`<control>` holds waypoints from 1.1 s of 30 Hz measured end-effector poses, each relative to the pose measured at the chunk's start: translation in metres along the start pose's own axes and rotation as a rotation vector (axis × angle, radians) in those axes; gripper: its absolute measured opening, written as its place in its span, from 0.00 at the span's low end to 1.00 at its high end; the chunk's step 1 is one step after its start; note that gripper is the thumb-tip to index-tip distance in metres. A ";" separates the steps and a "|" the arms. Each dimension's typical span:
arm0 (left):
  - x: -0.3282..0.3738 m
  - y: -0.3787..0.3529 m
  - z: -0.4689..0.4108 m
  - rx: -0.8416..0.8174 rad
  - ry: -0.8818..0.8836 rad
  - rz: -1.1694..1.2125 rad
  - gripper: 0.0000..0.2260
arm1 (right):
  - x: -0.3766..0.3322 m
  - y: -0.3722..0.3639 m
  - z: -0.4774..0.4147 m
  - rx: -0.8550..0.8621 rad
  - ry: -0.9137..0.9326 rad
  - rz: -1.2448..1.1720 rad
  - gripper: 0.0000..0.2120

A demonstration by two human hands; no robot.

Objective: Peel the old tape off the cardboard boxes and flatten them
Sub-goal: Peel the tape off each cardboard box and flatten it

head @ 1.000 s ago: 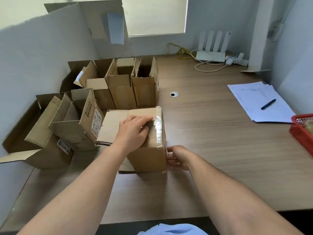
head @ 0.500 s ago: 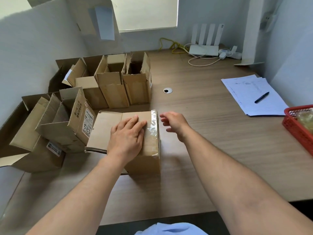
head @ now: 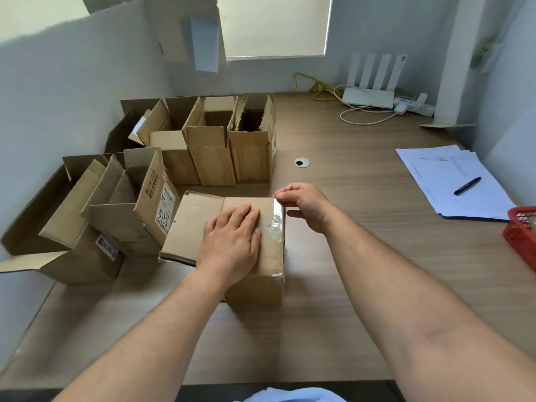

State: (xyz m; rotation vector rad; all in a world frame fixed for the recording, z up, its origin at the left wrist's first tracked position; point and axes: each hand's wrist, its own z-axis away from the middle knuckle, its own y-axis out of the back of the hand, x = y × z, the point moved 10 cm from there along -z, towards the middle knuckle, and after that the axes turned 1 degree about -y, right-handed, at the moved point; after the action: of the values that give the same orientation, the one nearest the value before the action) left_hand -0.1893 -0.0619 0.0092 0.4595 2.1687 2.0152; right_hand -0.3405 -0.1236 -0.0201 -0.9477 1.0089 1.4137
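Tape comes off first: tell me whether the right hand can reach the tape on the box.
Likely yes: the right hand is at the far corner of the tape; the left hand presses the box top beside it, not over it.

1. Tipped, open boxes (head: 116, 216) wall off the left edge of the counter (head: 362, 256), their flaps jutting toward the middle.
2. A row of upright open boxes (head: 208, 158) fills the far left corner, packed tight, with no gap for hands between them.
3. The taped box (head: 255, 285) stands toward the front edge, just beside the left cluster. The left hand (head: 232, 239) lies flat on its top, and the right hand (head: 304, 204) pinches the tape (head: 275, 227) at its far right corner.
4. To the right of that box, bare wood runs wide to the papers (head: 435, 175) and pen (head: 467, 186) near the right edge.
5. A red basket (head: 519, 242) blocks the right edge, nearer the front.
6. A router (head: 368, 97) and cables (head: 368, 118) crowd the far right corner.
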 end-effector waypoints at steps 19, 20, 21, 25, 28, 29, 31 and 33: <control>0.005 -0.004 -0.021 -0.092 -0.020 0.082 0.27 | -0.012 0.030 0.036 0.215 0.228 0.079 0.09; 0.005 -0.007 -0.020 -0.160 -0.051 0.104 0.32 | -0.011 0.031 0.038 0.213 0.225 0.081 0.09; 0.005 -0.011 -0.018 -0.256 -0.091 0.139 0.39 | -0.011 0.031 0.039 0.212 0.223 0.085 0.09; 0.002 -0.020 -0.003 -0.493 -0.247 0.078 0.57 | -0.015 0.028 0.043 0.215 0.235 0.090 0.10; 0.002 -0.019 -0.008 -0.407 -0.255 0.072 0.54 | -0.017 0.025 0.048 0.215 0.249 0.085 0.10; 0.002 -0.018 -0.011 -0.375 -0.247 0.083 0.55 | -0.017 0.025 0.050 0.215 0.254 0.079 0.10; -0.002 -0.014 -0.016 -0.313 -0.211 0.102 0.56 | -0.018 0.028 0.055 0.213 0.268 0.053 0.09; -0.008 -0.012 -0.022 -0.277 -0.182 0.105 0.57 | -0.019 0.033 0.061 0.205 0.285 0.048 0.08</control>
State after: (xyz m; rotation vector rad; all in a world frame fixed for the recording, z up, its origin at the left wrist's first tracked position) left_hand -0.1906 -0.0860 -0.0017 0.6975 1.7627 2.1885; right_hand -0.3724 -0.0729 0.0199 -0.9945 1.3689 1.2070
